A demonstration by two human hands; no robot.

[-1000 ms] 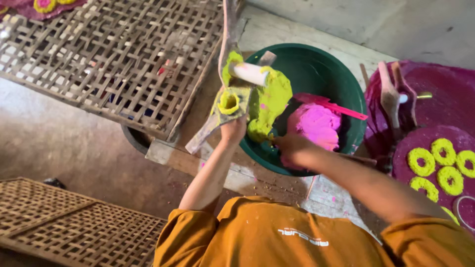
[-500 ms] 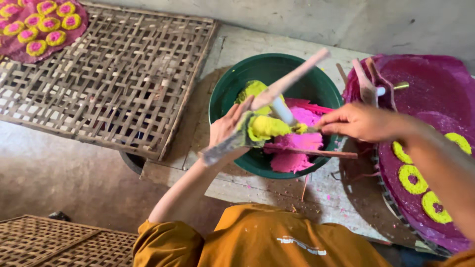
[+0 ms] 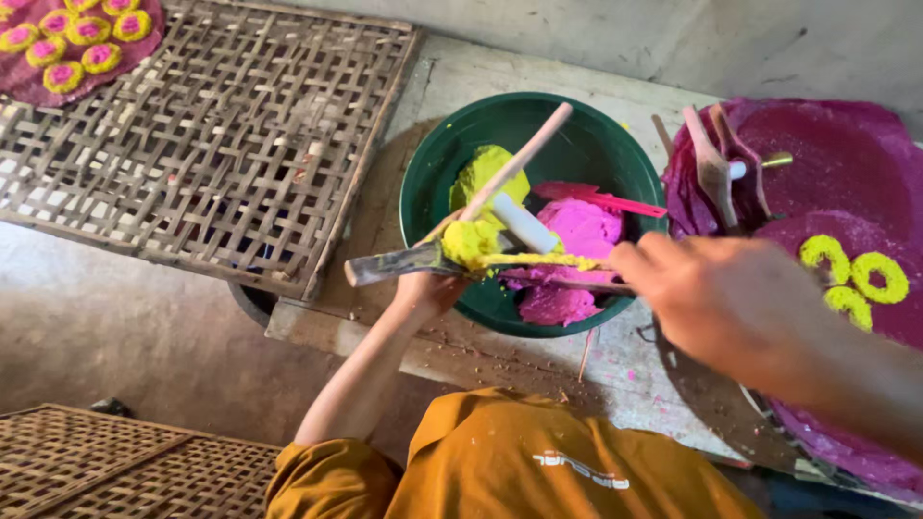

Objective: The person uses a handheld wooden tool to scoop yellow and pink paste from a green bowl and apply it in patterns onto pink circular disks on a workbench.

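Holding the flat wooden paddle smeared with yellow paste point(image 3: 433, 258) from below, our left hand point(image 3: 423, 288) has its fingers closed around the underside of it, just at the near rim of the round green plastic basin point(image 3: 423, 187). A lump of yellow dough point(image 3: 471, 240) sits on the paddle, and a long pale wooden stick point(image 3: 519, 159) rises from it toward the far side. A short white tube point(image 3: 524, 223) lies across the lump.

Our right hand point(image 3: 721, 298) is on the right, near the camera and blurred. We cannot tell if it grips something; a thin stick coated in yellow point(image 3: 558, 261) runs from the lump toward it, and its end is hidden behind the fingers.

Inside the basin we see a pink dough mass point(image 3: 577, 235), more yellow dough on the far side, and a pink plastic scraper point(image 3: 601, 197) resting on top. To the right lies a dark magenta round tray point(image 3: 846, 154) with yellow ring-shaped pieces point(image 3: 851, 274) and some wooden tools point(image 3: 716, 168). To the left stands a woven bamboo drying rack point(image 3: 212, 154), with small yellow and pink discs point(image 3: 67, 43) at its far left corner.

We judge the lump is soft and sits loosely, so it may slide off the tilted paddle onto the table point(image 3: 500, 67). The yellow could also smear into the pink if it drops in the basin.
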